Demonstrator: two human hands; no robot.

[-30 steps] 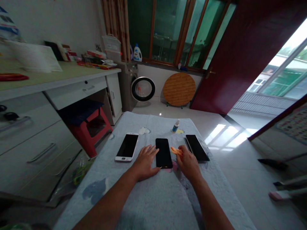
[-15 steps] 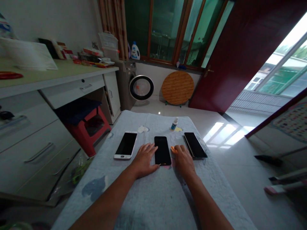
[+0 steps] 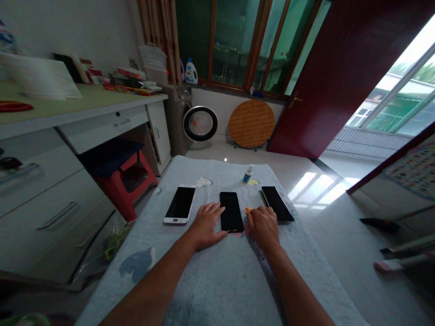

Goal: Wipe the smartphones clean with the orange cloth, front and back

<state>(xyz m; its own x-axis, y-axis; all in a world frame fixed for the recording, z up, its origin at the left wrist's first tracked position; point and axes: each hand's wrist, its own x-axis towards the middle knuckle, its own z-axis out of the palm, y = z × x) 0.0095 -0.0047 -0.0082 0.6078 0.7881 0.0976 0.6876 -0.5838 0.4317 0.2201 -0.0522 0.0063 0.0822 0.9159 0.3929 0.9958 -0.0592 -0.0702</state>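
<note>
Three phones lie screen-up in a row on a pale cloth-covered table (image 3: 217, 280): a white-framed phone (image 3: 180, 203) at the left, a black phone (image 3: 231, 211) in the middle and another black phone (image 3: 277, 209) at the right. My left hand (image 3: 205, 224) rests flat with fingers spread against the middle phone's left edge. My right hand (image 3: 263, 224) lies on the cloth just right of that phone, fingers curled over a small orange cloth (image 3: 248, 210) that peeks out at the fingertips.
A small spray bottle (image 3: 248, 174) on a yellow pad and a white wad (image 3: 203, 182) sit at the table's far end. A desk with drawers (image 3: 50, 181) and a red stool (image 3: 125, 181) stand at the left. A washing machine (image 3: 190, 122) and a round wooden board (image 3: 252, 124) are beyond.
My right hand has lowered the orange cloth onto the table beside the middle phone and now covers most of it. My left hand has stayed beside the phone.
</note>
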